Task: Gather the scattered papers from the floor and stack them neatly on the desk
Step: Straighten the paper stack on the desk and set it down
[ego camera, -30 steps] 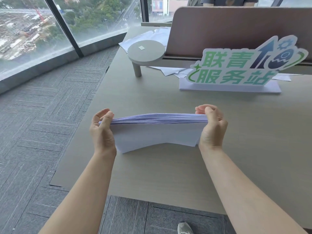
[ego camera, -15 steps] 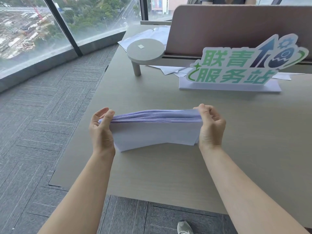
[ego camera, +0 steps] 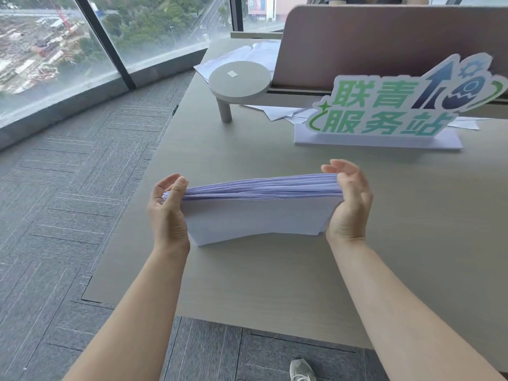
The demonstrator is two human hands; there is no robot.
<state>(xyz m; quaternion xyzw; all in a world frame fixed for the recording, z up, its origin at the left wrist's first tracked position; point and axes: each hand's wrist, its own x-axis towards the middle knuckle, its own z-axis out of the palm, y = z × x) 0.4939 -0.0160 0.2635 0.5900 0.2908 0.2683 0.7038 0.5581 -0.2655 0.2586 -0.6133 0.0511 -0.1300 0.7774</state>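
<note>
A thick stack of white papers [ego camera: 261, 215] stands on its long edge on the grey desk [ego camera: 275, 284], its top edges fanned and slightly uneven. My left hand [ego camera: 167, 213] grips the stack's left end, thumb over the top. At the right end my right hand [ego camera: 349, 207] cups the stack, palm against the edge, fingers lifted and spread above the top. The stack's bottom edge bows up a little in the middle.
A green cut-out sign [ego camera: 390, 105] on a white base stands behind the stack. A round grey stand [ego camera: 239, 81] and a desk divider panel [ego camera: 384, 45] are farther back, with loose papers [ego camera: 283, 112] under and beside them. Carpet floor [ego camera: 68, 188] lies left; a shoe [ego camera: 302, 369] shows below.
My right hand has loosened from a closed pinch on the stack's right end, its fingers now lifted and spread. The left hand and stack stay nearly in place.
</note>
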